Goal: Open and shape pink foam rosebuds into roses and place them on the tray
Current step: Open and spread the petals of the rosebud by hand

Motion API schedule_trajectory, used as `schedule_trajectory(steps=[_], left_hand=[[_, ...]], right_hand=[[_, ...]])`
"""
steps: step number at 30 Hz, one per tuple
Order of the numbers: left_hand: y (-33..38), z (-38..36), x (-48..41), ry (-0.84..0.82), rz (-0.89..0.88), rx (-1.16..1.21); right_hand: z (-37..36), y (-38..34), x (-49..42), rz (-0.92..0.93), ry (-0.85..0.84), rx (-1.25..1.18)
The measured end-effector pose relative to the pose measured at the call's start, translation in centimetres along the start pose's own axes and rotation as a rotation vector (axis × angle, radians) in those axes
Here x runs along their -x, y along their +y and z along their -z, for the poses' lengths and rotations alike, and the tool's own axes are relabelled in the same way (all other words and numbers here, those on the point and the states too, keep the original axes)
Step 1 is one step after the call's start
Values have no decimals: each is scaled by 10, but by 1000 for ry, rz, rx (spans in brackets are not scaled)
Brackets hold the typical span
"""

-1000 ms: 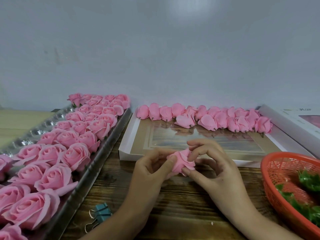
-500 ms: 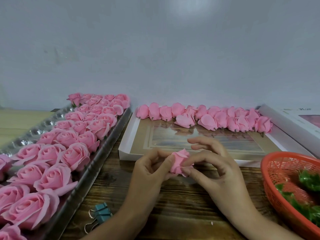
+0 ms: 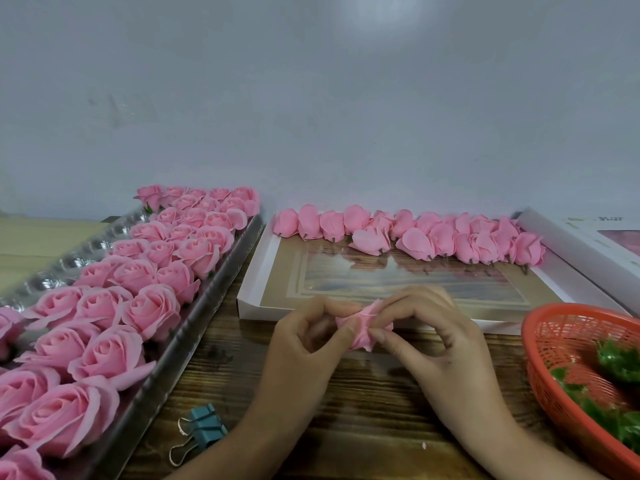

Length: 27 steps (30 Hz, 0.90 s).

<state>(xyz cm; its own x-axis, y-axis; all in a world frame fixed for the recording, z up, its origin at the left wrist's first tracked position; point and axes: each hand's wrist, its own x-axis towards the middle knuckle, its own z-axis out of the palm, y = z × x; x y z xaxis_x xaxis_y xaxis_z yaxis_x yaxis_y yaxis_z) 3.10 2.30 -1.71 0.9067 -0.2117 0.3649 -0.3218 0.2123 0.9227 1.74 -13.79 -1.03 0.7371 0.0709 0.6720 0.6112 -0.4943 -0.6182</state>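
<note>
Right of the tray [image 3: 202,315], left hand [image 3: 304,344] and right hand [image 3: 436,337] pinch the rosebud [image 3: 360,329], probably light, crushable foam; grip its base.

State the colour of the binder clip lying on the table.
Teal-blue body with silver wire handles: binder clip, head view.

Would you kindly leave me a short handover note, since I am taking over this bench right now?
Hands: left hand and right hand both pinch one partly opened rosebud over the table.
Done: shaped roses stand in rows on the tray, at the left.
Left: finish this bud, tray it, then work the row of closed buds lying on the white box behind.
</note>
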Motion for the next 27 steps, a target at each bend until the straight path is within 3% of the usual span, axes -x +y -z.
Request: schedule_trajectory(steps=[11,15,27], left_hand=[[0,-1,-2,16,-53,-83],[4,-2,0,3,-69,-136],[2,-5,1,57,-171,-190]], right_hand=[[-4,8,3,-226,30,-153],[-6,10,3,-368,-32,-274],[-8,10,3,-435,-115,-496]])
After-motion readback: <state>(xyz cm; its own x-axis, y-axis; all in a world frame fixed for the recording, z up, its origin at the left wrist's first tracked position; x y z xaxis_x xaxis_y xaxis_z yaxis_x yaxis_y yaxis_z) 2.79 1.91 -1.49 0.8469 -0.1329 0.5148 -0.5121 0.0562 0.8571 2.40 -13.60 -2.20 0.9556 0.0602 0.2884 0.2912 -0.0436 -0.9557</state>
